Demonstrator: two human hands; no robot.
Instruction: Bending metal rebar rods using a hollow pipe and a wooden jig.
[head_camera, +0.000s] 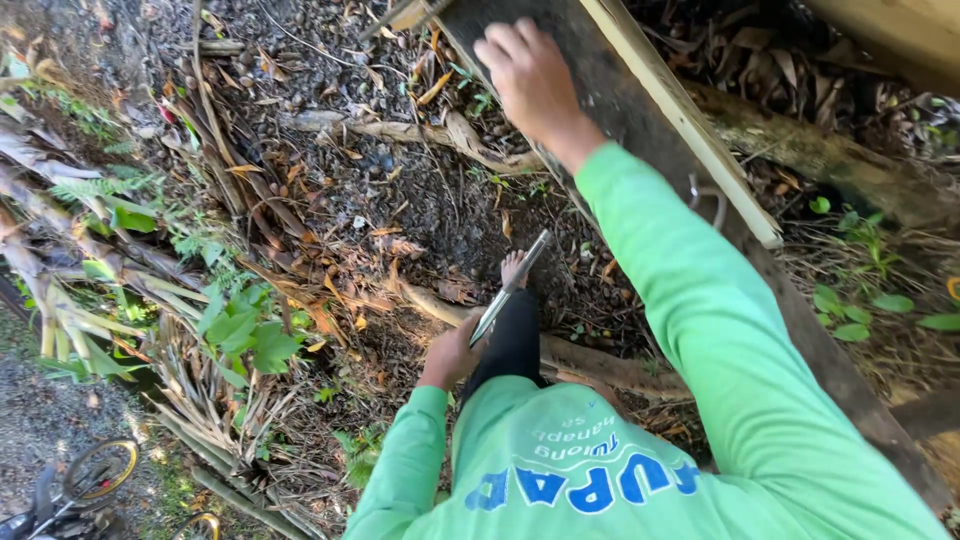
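While the wearer looks straight down, both hands show clearly.
Left hand: left hand (452, 352) hangs low by the thigh, fingers curled tight around the handle of a long flat steel blade (512, 285).
Blade axis: it runs from the fist up and to the right, tip ending over a bare foot (513, 267) on the leaf-strewn ground (330, 180).
Right hand: right hand (530, 75) reaches far up the frame, palm down, fingers together and flat on a dark weathered slanting trunk (640, 120).
Trunk edge: a pale wooden slat (680, 120) runs along its right edge.
Spacing: blade and trunk well apart; the left hand is nearer the blade, holding it.
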